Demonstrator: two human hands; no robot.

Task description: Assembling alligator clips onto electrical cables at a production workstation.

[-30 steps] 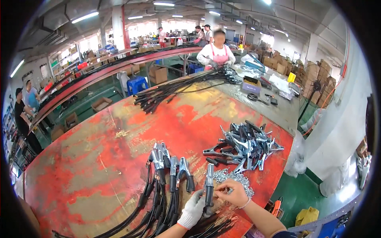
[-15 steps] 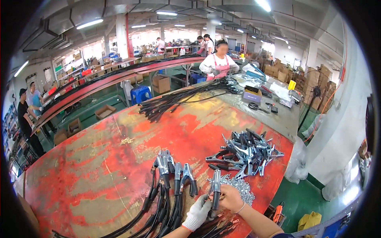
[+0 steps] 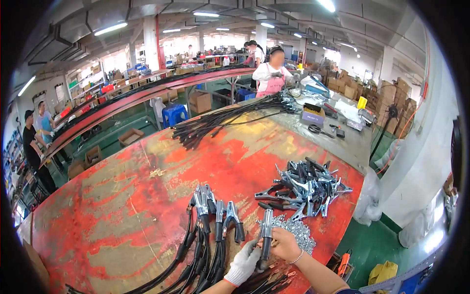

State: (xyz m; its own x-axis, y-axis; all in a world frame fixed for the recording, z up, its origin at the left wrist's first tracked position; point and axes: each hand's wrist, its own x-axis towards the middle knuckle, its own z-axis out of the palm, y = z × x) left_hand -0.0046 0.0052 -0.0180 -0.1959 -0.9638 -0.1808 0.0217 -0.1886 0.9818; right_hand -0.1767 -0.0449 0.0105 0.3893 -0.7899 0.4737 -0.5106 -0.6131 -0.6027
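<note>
A metal spring clamp [image 3: 266, 226] with a dark handle stands jaw-up between my two hands at the table's near edge. My left hand [image 3: 243, 264], in a white knitted glove, grips its handle from the left. Bare, with a beaded bracelet at the wrist, my right hand [image 3: 286, 245] has its fingers closed at the clamp's right side. What the fingertips press on is hidden. Just beyond lies a heap of small silvery fasteners [image 3: 299, 232]. To the left, black cables [image 3: 200, 259] end in clamps [image 3: 203, 206]. Below my hands lie loose cable ends [image 3: 274, 281].
A pile of loose clamps [image 3: 306, 188] lies on the right of the worn red table [image 3: 147, 210]. Farther off are a bundle of black cables [image 3: 215, 122], a small box [image 3: 313, 115] and scissors [image 3: 319, 131]. A co-worker [image 3: 270, 73] in a pink apron stands across the table.
My hands and the clamp stay almost in place. Across the table, the co-worker has shifted and raised their hands. The view has moved slightly.
</note>
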